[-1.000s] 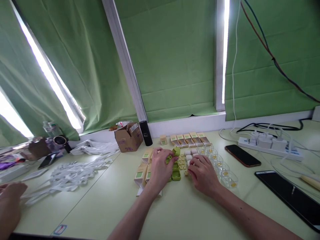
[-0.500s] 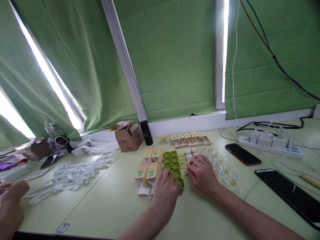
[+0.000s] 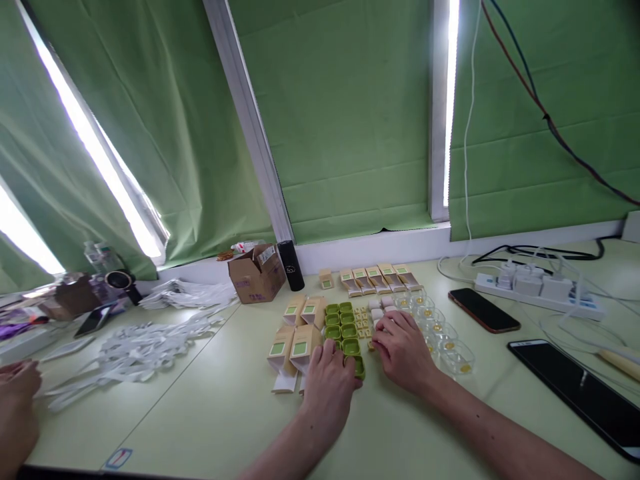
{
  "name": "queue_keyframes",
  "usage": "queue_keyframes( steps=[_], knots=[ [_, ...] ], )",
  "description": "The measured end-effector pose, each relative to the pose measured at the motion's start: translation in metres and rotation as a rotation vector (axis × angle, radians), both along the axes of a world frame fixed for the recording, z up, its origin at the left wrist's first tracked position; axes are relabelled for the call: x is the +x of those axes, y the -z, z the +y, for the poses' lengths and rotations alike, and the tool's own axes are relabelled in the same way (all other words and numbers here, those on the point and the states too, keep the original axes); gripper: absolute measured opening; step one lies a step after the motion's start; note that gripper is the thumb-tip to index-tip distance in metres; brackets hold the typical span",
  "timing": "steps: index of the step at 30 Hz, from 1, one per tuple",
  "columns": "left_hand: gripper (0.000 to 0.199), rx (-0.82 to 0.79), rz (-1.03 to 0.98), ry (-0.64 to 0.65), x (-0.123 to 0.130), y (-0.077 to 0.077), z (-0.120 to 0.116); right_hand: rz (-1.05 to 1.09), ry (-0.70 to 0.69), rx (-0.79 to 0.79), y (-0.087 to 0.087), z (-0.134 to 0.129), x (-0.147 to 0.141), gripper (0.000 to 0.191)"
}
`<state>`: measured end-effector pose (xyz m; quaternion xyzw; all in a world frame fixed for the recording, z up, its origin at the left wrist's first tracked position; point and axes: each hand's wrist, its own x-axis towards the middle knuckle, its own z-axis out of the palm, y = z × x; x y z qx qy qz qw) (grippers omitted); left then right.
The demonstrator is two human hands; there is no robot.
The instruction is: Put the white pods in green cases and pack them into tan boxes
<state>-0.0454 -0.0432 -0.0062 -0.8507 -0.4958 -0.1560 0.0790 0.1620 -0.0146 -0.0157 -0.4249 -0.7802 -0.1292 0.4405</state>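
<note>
Now the left hand (image 3: 330,383) pinches the nearest green tray (image 3: 358,365) onto the desk (image 3: 210,413); the right hand (image 3: 403,350), fingers curled, rests on small cream pieces (image 3: 380,313)

left hand (image 3: 331,382) and right hand (image 3: 404,351) palm-down, fingers curled

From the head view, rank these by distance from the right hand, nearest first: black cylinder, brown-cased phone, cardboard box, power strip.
From the right hand:
1. Brown-cased phone, to its right.
2. Black cylinder, back left by the sill.
3. Cardboard box, just beyond the cylinder.
4. Power strip, far right.
</note>
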Motion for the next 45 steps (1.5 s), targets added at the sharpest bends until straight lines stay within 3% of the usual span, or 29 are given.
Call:
queue_keyframes(
  steps=[4,10,14,17,19,23,29,38,45],
  knots=[
    [0.016,0.011,0.053,-0.027,0.002,-0.012,-0.005,0.016,-0.010,0.002,0.000,0.000,-0.001,0.019],
    [0.021,0.060,0.001,-0.030,-0.004,-0.048,0.001,0.028,-0.025,0.053,0.000,0.001,-0.002,0.019],
    [0.022,0.174,-0.047,-0.086,-0.008,-0.070,0.037,0.019,-0.037,0.040,0.001,0.000,-0.003,0.017],
    [0.039,0.110,0.018,-0.198,-0.009,-0.078,0.082,0.016,-0.043,0.028,0.001,0.000,-0.005,0.017],
    [0.050,0.014,0.080,-0.282,-0.009,-0.079,0.116,0.015,-0.045,0.024,0.001,-0.001,-0.006,0.017],
    [0.059,-0.105,0.123,-0.333,-0.009,-0.071,0.178,0.030,-0.068,0.042,-0.003,-0.005,-0.008,0.018],
    [0.052,-0.168,0.164,-0.400,-0.002,-0.051,0.233,0.057,-0.102,0.056,-0.008,-0.009,-0.008,0.019],
    [0.040,-0.159,0.199,-0.411,0.004,-0.045,0.265,0.062,-0.103,0.092,-0.010,-0.010,-0.011,0.017],
    [0.043,-0.157,0.199,-0.352,0.002,-0.048,0.252,0.087,-0.111,0.104,-0.013,-0.011,-0.011,0.018]
  ],
)
